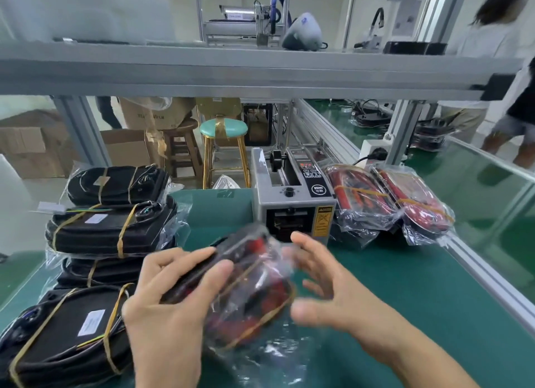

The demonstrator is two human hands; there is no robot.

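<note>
My left hand [170,306] grips a red and black banded bundle [249,289] wrapped in a clear plastic bag, thumb over its top and fingers along its far edge. The bundle hangs blurred above the green bench mat [405,286]. To its right, my right hand [327,289] hovers with fingers spread and loosely bent, at the bag's loose plastic edge; whether it touches the bag is unclear.
A grey tape dispenser [292,196] stands just behind the bundle. Bagged black bundles [110,231] are stacked at the left, two bagged red bundles [388,202] lie at the right. An aluminium rail [489,274] edges the bench on the right. A person [509,77] stands far right.
</note>
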